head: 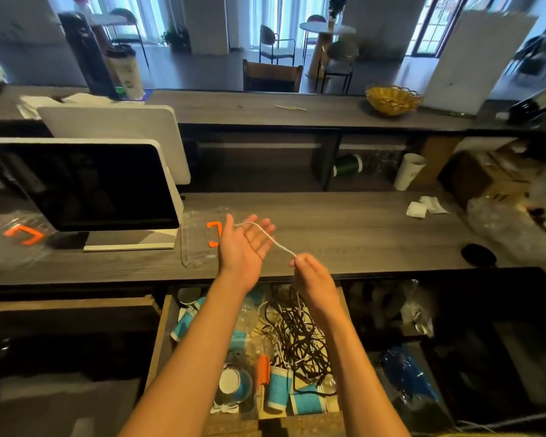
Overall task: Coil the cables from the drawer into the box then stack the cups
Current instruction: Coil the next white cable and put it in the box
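Head view: left hand (245, 247) is palm-up over the front edge of the counter (344, 228), fingers (265, 227) straight and loosely spread. A white cable (273, 239) drapes across the palm and hooks over near the thumb. Right hand (312, 275) sits just right of it and lower, fingertips pressed together, pinching the same cable; the span between the hands is near taut. From the right hand the cable drops down into the open drawer (161, 335) below the counter edge.

Drawer contents: tangled pile of black and white cables (297, 339) in the right half, just under the right hand. Blue-and-white striped paper cups (279, 391) lie on their sides at the front and left. One cup (234, 383) points its mouth at the camera. An orange-handled item (263, 370) sits between the cups, too blurred to identify. Some clear plastic pieces are mixed in on the left; can't tell what they are.

On the counter: clear plastic box (196, 247) with an orange latch (214, 234), directly left of the left hand, beside the base of a dark monitor (85, 184). Nothing visible inside the box. A second clear container with orange clip (22, 234) is at far left, well apart. White paper cup (408, 171) stands upright on the shelf behind the counter. Wicker basket (393, 99) on the upper ledge, contents not readable.
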A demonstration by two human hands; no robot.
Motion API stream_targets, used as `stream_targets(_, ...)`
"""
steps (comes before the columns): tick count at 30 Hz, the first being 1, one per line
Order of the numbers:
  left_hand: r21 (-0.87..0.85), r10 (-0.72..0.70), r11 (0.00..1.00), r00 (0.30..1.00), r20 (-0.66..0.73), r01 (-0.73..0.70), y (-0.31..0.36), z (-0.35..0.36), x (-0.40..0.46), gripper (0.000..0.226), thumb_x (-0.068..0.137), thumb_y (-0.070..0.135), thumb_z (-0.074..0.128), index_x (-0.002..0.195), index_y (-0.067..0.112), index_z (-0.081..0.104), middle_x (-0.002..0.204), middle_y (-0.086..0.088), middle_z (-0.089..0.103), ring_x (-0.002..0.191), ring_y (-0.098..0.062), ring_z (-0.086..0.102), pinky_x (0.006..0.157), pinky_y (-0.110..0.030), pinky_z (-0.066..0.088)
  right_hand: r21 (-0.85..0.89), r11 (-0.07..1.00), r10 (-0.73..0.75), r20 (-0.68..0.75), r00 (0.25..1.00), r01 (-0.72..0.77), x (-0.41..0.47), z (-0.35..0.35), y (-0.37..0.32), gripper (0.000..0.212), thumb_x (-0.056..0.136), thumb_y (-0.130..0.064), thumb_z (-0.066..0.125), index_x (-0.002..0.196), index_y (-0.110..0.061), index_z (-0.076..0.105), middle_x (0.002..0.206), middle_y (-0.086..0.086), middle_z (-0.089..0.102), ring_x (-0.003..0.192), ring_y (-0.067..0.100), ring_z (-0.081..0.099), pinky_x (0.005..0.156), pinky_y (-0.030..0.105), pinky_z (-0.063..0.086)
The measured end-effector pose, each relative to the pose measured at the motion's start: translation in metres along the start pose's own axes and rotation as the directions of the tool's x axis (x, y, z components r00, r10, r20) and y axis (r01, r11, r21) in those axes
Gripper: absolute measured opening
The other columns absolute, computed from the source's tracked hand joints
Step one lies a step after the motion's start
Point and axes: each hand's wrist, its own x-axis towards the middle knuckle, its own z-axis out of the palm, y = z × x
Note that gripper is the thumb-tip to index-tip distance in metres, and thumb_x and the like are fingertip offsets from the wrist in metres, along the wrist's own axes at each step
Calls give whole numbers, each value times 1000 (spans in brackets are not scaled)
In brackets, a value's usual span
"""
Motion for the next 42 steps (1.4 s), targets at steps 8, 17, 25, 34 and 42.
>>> stream_targets(8,526,-101,849,961,257,-51,-68,-8,-22,59,107,42,25,89,14,73,86,-9,73,81,-24,67,86,-42,51,256,964,-71,-17,997,73,45,5,-89,20,100,-16,46,86,-9,58,57,-4,36,53,8,31,55,27,26)
stream_targets(17,82,-31,996,989,148,19,-3,27,-2,31,106,31,40,85,12,53,50,8,30,41,-7,26,41,-20,27,84,995,35,165,986,-49,37,-11,-37,59,107,-45,20,121,-8,65,111,7,72,107,19,67,99,33,47)
stream_targets(25,-83,60,995,993,98,-52,45,54,4,27,107,24,40,95,10,60,63,1,49,62,-10,53,69,-26,47,174,979,70,182,981,-102,16,4,10,44,102,-44,40,76,-18,63,61,-5,44,56,10,39,59,27,34)
stream_targets(34,590,-47,806,990,132,-41,-14,-3,-13,51,107,45,27,108,16,69,104,-4,74,101,-21,67,89,-37,53,539,841,-123,123,985,37,25,26,-53,36,106,-31,36,78,-15,53,53,-7,30,47,8,25,45,20,23)
stream_targets(42,541,-221,840,929,295,28,-37,-38,-33,68,97,59,22,91,5,63,69,-7,59,68,-22,56,71,-31,49,743,670,2,-9,1000,5,37,21,-57,26,104,-20,40,85,-12,55,58,-4,32,53,9,27,52,24,25)
